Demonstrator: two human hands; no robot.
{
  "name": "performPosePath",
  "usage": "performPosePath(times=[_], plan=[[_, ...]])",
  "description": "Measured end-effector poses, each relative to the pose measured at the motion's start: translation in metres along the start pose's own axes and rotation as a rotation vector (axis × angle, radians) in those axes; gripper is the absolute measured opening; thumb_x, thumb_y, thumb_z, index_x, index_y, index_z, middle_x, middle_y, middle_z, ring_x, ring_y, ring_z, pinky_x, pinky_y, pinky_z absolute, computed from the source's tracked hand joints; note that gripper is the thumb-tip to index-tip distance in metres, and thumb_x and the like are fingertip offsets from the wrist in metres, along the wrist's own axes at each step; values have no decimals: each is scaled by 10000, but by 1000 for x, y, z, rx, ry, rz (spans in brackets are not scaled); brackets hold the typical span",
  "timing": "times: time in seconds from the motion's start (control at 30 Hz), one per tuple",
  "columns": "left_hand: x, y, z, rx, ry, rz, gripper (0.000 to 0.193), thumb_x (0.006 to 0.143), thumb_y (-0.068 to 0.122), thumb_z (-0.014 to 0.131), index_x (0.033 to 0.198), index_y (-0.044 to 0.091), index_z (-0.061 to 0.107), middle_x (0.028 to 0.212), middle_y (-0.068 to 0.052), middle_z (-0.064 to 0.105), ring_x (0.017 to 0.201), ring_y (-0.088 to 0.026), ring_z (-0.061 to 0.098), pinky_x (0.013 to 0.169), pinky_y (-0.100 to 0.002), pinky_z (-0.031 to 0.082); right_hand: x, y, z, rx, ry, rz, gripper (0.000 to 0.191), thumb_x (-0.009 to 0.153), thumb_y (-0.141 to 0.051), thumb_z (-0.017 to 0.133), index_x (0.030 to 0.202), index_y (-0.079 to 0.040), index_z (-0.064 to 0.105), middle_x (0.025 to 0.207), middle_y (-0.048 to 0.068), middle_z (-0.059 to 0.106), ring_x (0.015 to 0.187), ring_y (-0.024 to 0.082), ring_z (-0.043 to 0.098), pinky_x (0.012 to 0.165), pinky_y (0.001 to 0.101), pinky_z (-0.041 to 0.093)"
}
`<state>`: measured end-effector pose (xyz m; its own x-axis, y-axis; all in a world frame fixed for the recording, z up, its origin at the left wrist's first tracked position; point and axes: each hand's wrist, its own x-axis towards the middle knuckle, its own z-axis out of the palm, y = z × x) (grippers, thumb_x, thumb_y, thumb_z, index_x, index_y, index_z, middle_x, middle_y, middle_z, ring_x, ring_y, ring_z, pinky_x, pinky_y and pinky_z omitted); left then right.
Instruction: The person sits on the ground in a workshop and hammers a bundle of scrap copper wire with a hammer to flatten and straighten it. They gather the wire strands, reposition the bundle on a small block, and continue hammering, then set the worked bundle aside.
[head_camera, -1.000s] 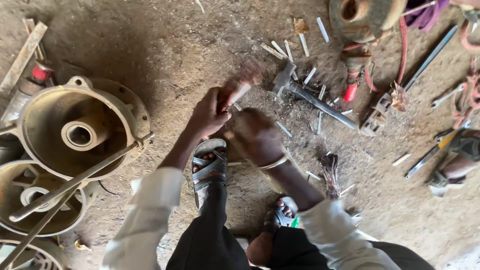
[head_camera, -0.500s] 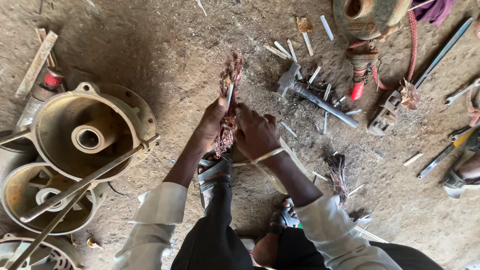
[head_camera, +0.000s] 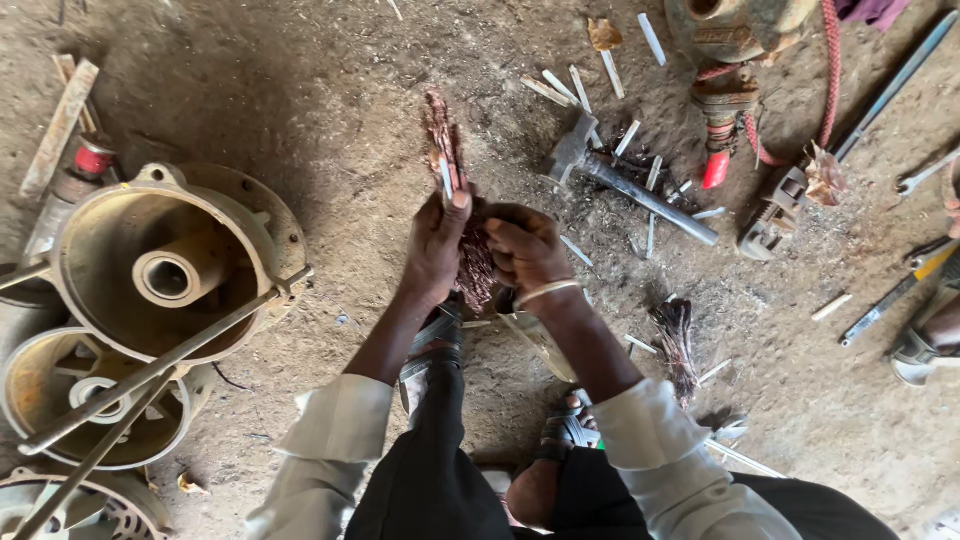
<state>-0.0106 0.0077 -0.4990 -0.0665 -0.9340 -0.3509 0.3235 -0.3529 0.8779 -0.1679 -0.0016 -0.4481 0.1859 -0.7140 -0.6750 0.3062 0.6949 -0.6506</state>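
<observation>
A long bundle of reddish copper wire (head_camera: 446, 150) stands upright above the dirt floor. My left hand (head_camera: 437, 245) grips its middle, with the thumb pressed along a pale strip on the bundle. My right hand (head_camera: 525, 250), with a bangle on the wrist, clasps the frayed lower part of the same bundle (head_camera: 476, 270). Both hands are close together, just above my sandalled left foot (head_camera: 432, 345).
Metal motor end covers (head_camera: 170, 265) crossed by long rods lie at the left. A hammer (head_camera: 620, 180), scattered pale slips, a pipe wrench (head_camera: 775, 225), spanners and a red hose (head_camera: 830, 80) lie at the upper right. A second dark wire bundle (head_camera: 680, 340) rests on the ground. Another person's sandalled foot (head_camera: 925, 345) is at the right edge.
The wire bundle has been raised upright between my hands, and both hands have shifted their grip lower along it. The view has drifted slightly.
</observation>
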Motion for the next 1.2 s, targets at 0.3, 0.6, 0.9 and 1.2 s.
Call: performPosePath(times=[0.3, 0.6, 0.9, 1.2], plan=[[11, -15, -9, 30, -7, 2, 716, 1018, 685, 413, 1046, 5, 636, 804, -94, 682, 613, -157, 631, 518, -337, 548, -17, -6, -4, 173, -142, -15, 88, 979, -66, 609, 1044, -21, 645, 654, -65, 431, 456, 41, 340, 367, 239, 275], [9, 3, -3, 288, -105, 97, 725, 1041, 657, 338, 1013, -9, 622, 738, -66, 671, 601, -163, 701, 521, -298, 596, -28, -10, -21, 215, -140, -4, 25, 976, -60, 628, 979, -38, 640, 663, -58, 456, 473, 68, 379, 367, 263, 303], [-5, 34, 11, 356, -103, 170, 552, 1048, 523, 443, 1194, 0, 542, 711, -51, 629, 584, -134, 653, 502, -309, 526, -21, -35, -28, -586, -240, -485, 305, 929, -164, 703, 1185, -10, 643, 694, -37, 548, 516, 81, 465, 426, 268, 384], [-2, 33, 24, 101, -54, 81, 394, 1065, 383, 572, 1175, 4, 557, 770, -6, 567, 652, -86, 533, 543, -280, 461, -45, -47, 4, -1344, 89, -958, 173, 919, -249, 767, 943, -80, 748, 828, 54, 701, 605, 194, 656, 525, 352, 524]])
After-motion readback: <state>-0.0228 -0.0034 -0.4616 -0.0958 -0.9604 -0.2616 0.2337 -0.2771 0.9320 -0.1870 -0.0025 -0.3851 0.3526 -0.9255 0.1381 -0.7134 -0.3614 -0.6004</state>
